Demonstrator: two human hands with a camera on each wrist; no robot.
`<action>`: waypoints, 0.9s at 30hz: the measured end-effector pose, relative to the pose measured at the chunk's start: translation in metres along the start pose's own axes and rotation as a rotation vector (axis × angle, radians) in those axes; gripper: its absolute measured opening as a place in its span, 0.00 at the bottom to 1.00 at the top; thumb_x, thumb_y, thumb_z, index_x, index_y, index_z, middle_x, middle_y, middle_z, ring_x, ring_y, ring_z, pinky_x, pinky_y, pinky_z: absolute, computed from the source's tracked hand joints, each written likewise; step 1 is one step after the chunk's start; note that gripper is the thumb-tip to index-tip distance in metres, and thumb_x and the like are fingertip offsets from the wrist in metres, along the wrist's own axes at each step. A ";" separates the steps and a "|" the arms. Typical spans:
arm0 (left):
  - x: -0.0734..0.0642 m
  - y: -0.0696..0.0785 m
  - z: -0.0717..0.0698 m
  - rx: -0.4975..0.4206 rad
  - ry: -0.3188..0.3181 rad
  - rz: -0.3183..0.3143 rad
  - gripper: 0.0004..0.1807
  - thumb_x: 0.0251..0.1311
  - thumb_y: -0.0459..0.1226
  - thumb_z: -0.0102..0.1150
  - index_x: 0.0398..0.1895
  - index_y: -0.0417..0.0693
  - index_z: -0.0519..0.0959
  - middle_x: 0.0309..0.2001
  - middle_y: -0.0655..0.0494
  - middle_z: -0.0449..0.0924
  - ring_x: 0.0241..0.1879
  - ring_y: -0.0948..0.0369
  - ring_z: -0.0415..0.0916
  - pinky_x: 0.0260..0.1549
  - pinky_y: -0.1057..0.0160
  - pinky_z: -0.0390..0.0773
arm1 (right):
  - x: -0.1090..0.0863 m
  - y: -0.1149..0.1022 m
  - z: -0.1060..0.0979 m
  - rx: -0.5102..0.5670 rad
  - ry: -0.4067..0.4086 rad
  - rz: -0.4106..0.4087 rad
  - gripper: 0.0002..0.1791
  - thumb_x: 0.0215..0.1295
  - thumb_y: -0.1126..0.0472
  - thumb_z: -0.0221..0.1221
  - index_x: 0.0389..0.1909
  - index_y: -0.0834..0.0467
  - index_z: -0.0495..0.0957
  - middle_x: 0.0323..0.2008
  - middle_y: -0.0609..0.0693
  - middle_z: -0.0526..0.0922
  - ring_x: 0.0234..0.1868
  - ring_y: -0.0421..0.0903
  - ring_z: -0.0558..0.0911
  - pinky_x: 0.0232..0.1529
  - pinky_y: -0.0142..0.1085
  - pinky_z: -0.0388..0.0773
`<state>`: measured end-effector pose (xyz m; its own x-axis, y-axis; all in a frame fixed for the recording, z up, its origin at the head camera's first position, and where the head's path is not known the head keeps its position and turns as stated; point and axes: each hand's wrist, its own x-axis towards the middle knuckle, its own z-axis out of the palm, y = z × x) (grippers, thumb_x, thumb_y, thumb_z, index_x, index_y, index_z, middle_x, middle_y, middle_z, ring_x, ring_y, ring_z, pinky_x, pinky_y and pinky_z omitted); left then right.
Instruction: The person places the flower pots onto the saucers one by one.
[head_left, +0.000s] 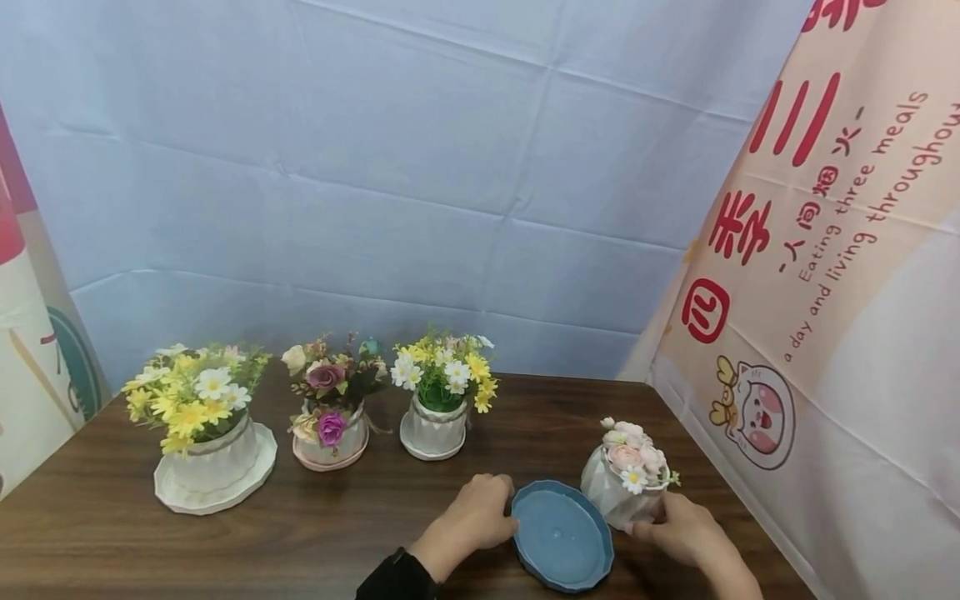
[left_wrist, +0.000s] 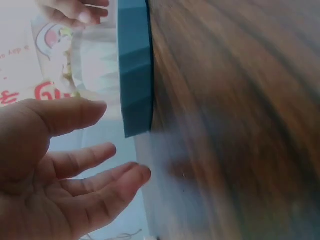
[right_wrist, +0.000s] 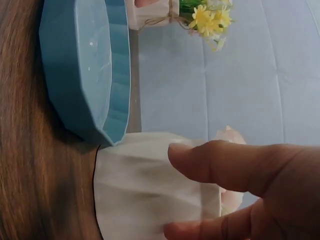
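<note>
A round blue saucer (head_left: 562,535) with a faceted rim lies on the table between the two hands. My left hand (head_left: 474,512) is at the saucer's left side; in the left wrist view its fingers (left_wrist: 85,155) are spread, with a gap to the saucer. Right of the saucer stands a white faceted pot (head_left: 606,493) of pale pink and white artificial flowers (head_left: 628,457). My right hand (head_left: 681,529) is beside this pot, its thumb and a finger extended across the pot's near side in the right wrist view. Whether they touch it, I cannot tell.
Along the back of the brown wooden table (head_left: 337,533) stand three potted artificial flowers: a yellow and white pot (head_left: 213,460) on a white saucer, a purple-flowered pot (head_left: 335,437) on a pink saucer, and another yellow and white pot (head_left: 437,431). Cloth (head_left: 420,167) hangs behind.
</note>
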<state>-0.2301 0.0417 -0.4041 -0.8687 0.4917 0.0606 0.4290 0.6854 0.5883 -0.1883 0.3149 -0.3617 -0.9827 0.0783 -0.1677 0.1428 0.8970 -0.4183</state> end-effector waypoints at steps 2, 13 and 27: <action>0.001 0.003 0.001 -0.038 0.000 -0.038 0.15 0.47 0.36 0.65 0.38 0.38 0.79 0.32 0.53 0.77 0.35 0.59 0.75 0.32 0.61 0.77 | 0.001 0.004 -0.001 -0.024 0.012 -0.006 0.19 0.52 0.52 0.65 0.30 0.64 0.74 0.26 0.51 0.74 0.29 0.49 0.73 0.29 0.42 0.72; 0.005 0.007 0.007 -0.144 0.004 -0.125 0.15 0.45 0.32 0.66 0.37 0.34 0.79 0.35 0.49 0.78 0.42 0.51 0.76 0.36 0.54 0.78 | 0.014 0.017 -0.003 -0.001 0.050 -0.021 0.43 0.51 0.48 0.66 0.52 0.80 0.62 0.46 0.75 0.71 0.48 0.72 0.71 0.46 0.59 0.70; 0.006 0.011 0.012 -0.239 0.031 -0.232 0.13 0.43 0.25 0.63 0.36 0.33 0.77 0.29 0.41 0.75 0.11 0.60 0.74 0.10 0.64 0.75 | 0.040 0.018 0.007 0.370 0.111 -0.067 0.61 0.45 0.57 0.71 0.65 0.77 0.37 0.64 0.76 0.44 0.62 0.71 0.54 0.59 0.61 0.54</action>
<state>-0.2274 0.0586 -0.4067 -0.9449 0.3187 -0.0748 0.1521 0.6297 0.7618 -0.2239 0.3312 -0.3826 -0.9952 0.0896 -0.0401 0.0909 0.6862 -0.7218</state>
